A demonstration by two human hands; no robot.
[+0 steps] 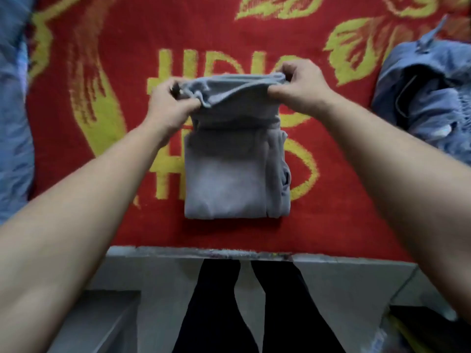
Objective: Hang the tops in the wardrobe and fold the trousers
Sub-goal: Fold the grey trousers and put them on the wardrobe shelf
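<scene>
Head view, looking down.

Grey trousers (224, 179): folded into a compact rectangle, lying flat near the middle of a red blanket (331, 220) with yellow lettering and leaf patterns. The near fold edge is square to the blanket's near border. The far end is raised off the stack and bunched into a horizontal band between the two hands.

Left hand (168, 105): grip closed on the left corner of the raised band, thumb and curled fingers pinching the cloth. A small dark item shows at the fingertips; cannot tell what it is.

Right hand (300, 82): grip closed on the right corner of the same band, thumb underneath, fingers curled over the top edge. Both forearms are bare and reach in from the lower corners.

Blue denim garment (428, 93): crumpled heap at the right edge of the blanket, well apart from the trousers. Another blue cloth (12, 123) runs along the left edge, only partly in frame.

Grey ledge (178, 250) lies below the blanket's near border; the person's legs (211, 301), in black, stand beneath it.
</scene>
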